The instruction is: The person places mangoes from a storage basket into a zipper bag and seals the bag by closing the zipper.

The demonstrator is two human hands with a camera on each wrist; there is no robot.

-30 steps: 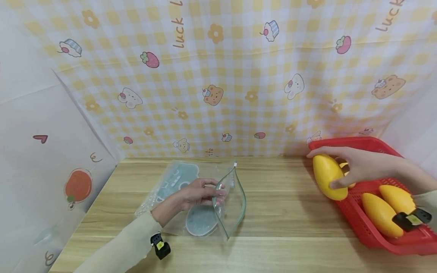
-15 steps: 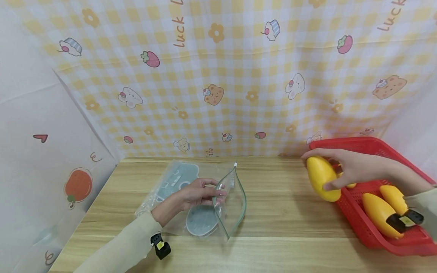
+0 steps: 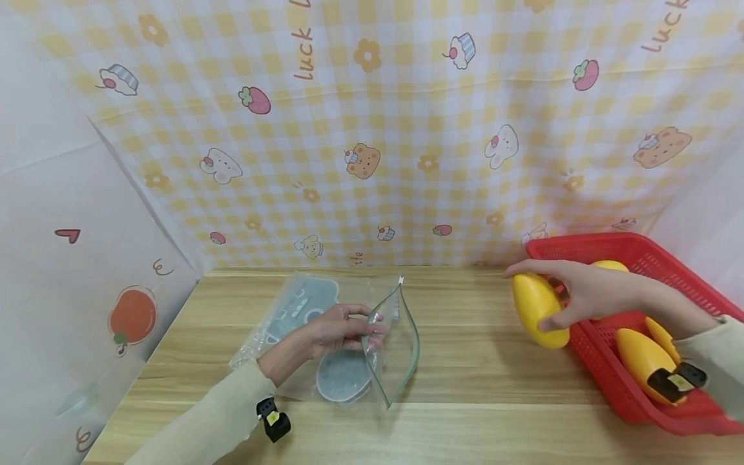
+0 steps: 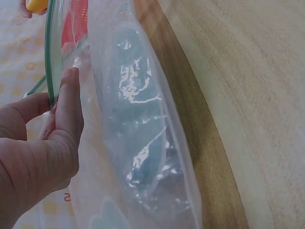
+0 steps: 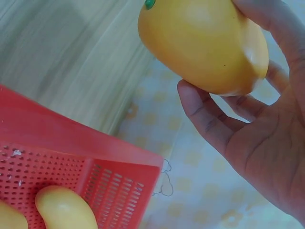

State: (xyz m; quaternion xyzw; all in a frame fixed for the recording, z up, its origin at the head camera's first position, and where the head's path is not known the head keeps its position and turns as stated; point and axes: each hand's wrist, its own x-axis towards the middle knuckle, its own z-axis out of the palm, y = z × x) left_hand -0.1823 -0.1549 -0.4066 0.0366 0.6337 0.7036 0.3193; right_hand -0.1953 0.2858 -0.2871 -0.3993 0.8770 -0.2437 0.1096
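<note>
My left hand (image 3: 343, 329) pinches one edge of a clear zip bag (image 3: 343, 374) that lies on the table with pale blue-green prints on it. The bag's green-edged mouth gapes toward the right, its white slider at the far corner. In the left wrist view, thumb and fingers (image 4: 69, 102) close on that green strip. My right hand (image 3: 593, 294) grips a yellow mango (image 3: 536, 310) just left of the red basket, held above the table. The right wrist view shows the mango (image 5: 205, 43) between thumb and fingertips, a small green stem nub at its end.
A red perforated plastic basket (image 3: 599, 374) stands at the right of the wooden table (image 3: 465, 368). More mangoes (image 3: 642, 361) lie inside it. A yellow checked cloth (image 3: 407, 116) hangs behind the table, and a white panel (image 3: 52, 290) rises on the left.
My right hand has carried the mango leftward and slightly nearer, from the basket's rim out over the table. The left hand and the bag have stayed in place.
</note>
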